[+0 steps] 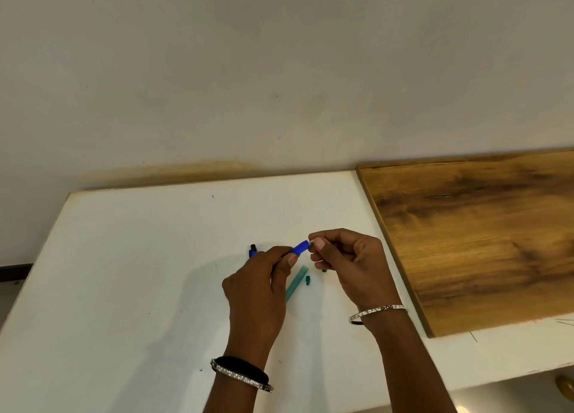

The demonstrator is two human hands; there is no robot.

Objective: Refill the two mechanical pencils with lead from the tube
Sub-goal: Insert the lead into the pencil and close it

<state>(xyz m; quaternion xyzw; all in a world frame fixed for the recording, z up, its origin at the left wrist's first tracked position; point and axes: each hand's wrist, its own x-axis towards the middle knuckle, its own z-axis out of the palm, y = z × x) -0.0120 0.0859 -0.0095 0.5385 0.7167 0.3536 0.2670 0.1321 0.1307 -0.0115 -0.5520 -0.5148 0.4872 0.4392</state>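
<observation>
My left hand grips a blue mechanical pencil above the white table, its upper end pointing up and right. My right hand pinches that end with thumb and forefinger; what sits between those fingertips is too small to tell. A second blue pencil lies on the table behind my left hand, mostly hidden. The teal lead tube lies open on the table between my hands, with its small teal cap beside it.
A brown wooden board lies on the table to the right, close to my right hand. A pale wall rises behind the table. The table's left edge runs diagonally at the far left.
</observation>
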